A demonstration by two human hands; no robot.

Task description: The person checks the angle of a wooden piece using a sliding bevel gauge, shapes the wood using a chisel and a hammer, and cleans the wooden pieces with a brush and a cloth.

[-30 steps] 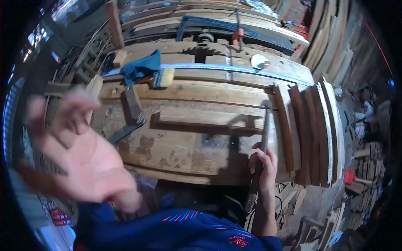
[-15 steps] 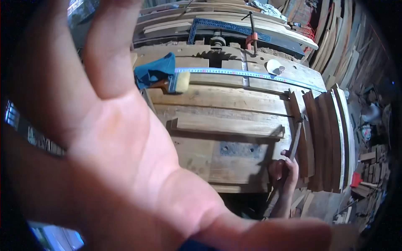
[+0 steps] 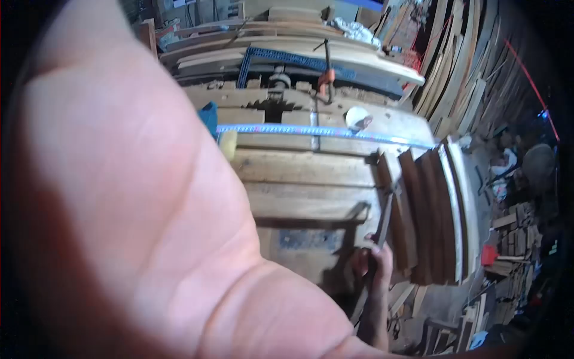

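Observation:
My left hand [image 3: 137, 191] fills the left and lower part of the view, very close to the camera. Its palm faces me, and the fingers run off the top edge. Nothing shows in that palm. Over the right side of the workbench, my right hand [image 3: 376, 263] is wrapped round a long thin stick-like tool [image 3: 385, 215] with a small head, its exact kind unclear. The tool slants up towards a stack of curved wooden pieces [image 3: 427, 218]. A wooden strip [image 3: 305, 203] lies across the bench, partly behind my left palm.
A tape measure blade [image 3: 299, 130] stretches across the bench. Beyond stand a metal square [image 3: 293, 55] and a clamp [image 3: 327, 78]. A round white piece [image 3: 357, 118] lies near the back. A brush [image 3: 229, 145] and blue cloth [image 3: 209, 116] show partly. Timber [image 3: 451, 66] leans at right.
My left hand has come nearer the camera, covering more of the brush and cloth. The view has tilted up and right. My right hand still holds the thin tool beside the stack.

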